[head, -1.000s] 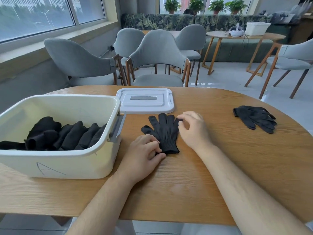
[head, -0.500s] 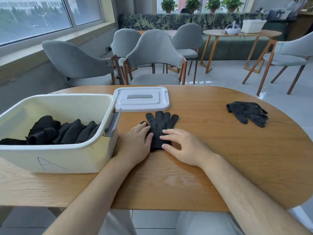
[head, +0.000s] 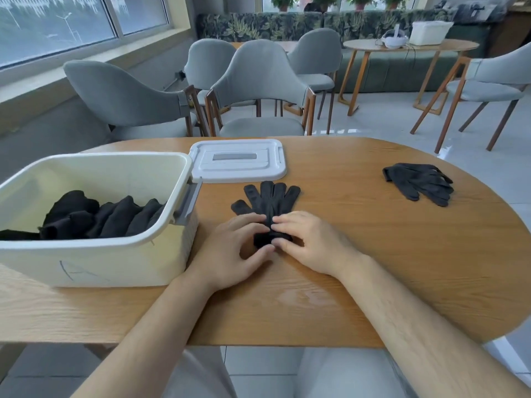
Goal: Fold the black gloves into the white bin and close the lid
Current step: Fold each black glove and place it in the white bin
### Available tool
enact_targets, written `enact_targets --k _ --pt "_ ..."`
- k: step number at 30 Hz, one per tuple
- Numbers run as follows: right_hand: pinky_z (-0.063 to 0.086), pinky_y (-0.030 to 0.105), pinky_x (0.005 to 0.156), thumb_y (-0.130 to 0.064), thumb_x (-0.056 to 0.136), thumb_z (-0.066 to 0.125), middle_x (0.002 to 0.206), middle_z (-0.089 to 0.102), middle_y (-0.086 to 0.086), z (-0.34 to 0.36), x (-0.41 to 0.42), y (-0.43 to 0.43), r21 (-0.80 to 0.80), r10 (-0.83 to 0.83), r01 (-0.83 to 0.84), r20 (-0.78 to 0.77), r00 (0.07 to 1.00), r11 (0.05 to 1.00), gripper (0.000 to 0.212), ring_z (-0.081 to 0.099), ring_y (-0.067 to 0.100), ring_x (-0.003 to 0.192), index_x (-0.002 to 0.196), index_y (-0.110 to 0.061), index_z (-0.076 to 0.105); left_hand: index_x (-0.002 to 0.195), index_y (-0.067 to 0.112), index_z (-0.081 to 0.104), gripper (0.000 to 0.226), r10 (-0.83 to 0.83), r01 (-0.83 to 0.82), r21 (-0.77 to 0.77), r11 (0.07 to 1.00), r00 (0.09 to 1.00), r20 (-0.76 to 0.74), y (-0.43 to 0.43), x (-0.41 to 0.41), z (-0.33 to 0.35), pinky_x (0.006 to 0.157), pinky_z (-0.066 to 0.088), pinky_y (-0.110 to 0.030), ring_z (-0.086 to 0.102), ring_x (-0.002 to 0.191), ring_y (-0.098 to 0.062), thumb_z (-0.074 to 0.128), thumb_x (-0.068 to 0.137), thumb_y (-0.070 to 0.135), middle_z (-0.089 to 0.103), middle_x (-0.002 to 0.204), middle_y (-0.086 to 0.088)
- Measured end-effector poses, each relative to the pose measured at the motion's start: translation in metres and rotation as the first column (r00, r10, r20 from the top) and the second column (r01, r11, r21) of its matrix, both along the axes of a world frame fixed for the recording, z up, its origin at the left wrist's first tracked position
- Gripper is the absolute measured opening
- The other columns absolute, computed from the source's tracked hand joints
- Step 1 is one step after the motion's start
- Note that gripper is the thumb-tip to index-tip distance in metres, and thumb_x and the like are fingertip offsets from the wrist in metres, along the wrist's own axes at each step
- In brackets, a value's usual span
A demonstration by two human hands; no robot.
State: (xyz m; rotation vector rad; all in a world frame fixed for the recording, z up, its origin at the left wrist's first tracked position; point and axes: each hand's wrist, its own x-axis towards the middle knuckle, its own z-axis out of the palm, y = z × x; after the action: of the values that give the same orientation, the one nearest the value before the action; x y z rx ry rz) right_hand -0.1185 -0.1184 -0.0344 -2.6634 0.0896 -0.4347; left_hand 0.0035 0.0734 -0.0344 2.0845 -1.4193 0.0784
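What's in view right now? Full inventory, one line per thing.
bin: 1, white, table's left, open
folded gloves: several, black, inside the bin
lid: 1, white, flat on the table beyond the centre glove
centre glove: 1 visible, black, mid-table, fingers pointing away
loose gloves: small pile, count unclear, black, table's right
table: 1, wood, foreground
chairs: 5, grey, beyond the table
far table: 1, wood, back right, bearing a white box and a white headset
left hand: 1, pinches the centre glove's cuff end
right hand: 1, pinches the same cuff end
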Motion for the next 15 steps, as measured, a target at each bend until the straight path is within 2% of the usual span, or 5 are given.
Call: enact_targets --k 2,5,9,12,15 --pt "0.033 0.024 0.117 -0.047 0.094 0.066 0.146 0.056 -0.014 0.004 -0.005 0.001 0.020 -0.007 0.008 -0.042 0.999 1.000 0.045 0.042 0.000 0.139 0.135 -0.029 0.065 0.122 0.024 0.070 0.045 -0.024 0.024 0.047 0.999 1.000 -0.008 0.001 0.002 -0.002 0.112 0.039 -0.026 0.051 0.130 -0.003 0.062 0.090 0.056 0.060 0.137 0.013" --pt "0.029 0.015 0.114 -0.048 0.092 0.069 0.147 0.053 -0.019 0.006 -0.012 -0.001 0.057 -0.021 0.025 -0.074 0.997 0.998 0.049 0.039 -0.007 0.139 0.139 -0.036 0.060 0.118 0.022 0.072 0.034 0.020 -0.021 0.016 1.000 0.999 0.028 -0.006 0.005 -0.003 0.106 0.044 -0.030 0.056 0.122 -0.007 0.068 0.092 0.043 0.065 0.130 0.011" --pt "0.039 0.025 0.113 -0.041 0.097 0.064 0.142 0.059 -0.016 0.007 -0.014 0.002 0.047 -0.044 0.047 -0.066 0.997 0.998 0.042 0.046 -0.002 0.135 0.139 -0.034 0.060 0.115 0.024 0.070 0.024 0.053 -0.051 -0.027 0.998 0.997 0.062 -0.011 0.000 0.001 0.084 0.050 -0.028 0.058 0.095 -0.003 0.066 0.095 0.038 0.067 0.104 0.017" --pt "0.049 0.030 0.094 -0.042 0.100 0.058 0.124 0.067 -0.016 0.008 -0.013 0.006 0.025 -0.049 0.050 -0.060 0.997 0.998 0.034 0.059 0.006 0.115 0.133 -0.037 0.057 0.117 0.027 0.066 0.026 0.089 -0.087 -0.044 0.995 0.995 0.052 -0.013 -0.001 0.003 0.079 0.051 -0.029 0.059 0.091 -0.005 0.062 0.096 0.041 0.062 0.097 0.019" --pt "0.048 0.031 0.080 -0.037 0.105 0.052 0.106 0.068 -0.010 0.007 -0.011 0.007 0.097 -0.097 0.099 -0.020 0.995 0.990 0.023 0.061 0.012 0.098 0.125 -0.030 0.061 0.130 0.032 0.056 0.049 0.103 -0.106 -0.024 0.994 0.991 -0.090 -0.010 -0.001 0.000 0.087 0.050 -0.027 0.059 0.101 -0.005 0.069 0.088 0.054 0.063 0.106 0.014"
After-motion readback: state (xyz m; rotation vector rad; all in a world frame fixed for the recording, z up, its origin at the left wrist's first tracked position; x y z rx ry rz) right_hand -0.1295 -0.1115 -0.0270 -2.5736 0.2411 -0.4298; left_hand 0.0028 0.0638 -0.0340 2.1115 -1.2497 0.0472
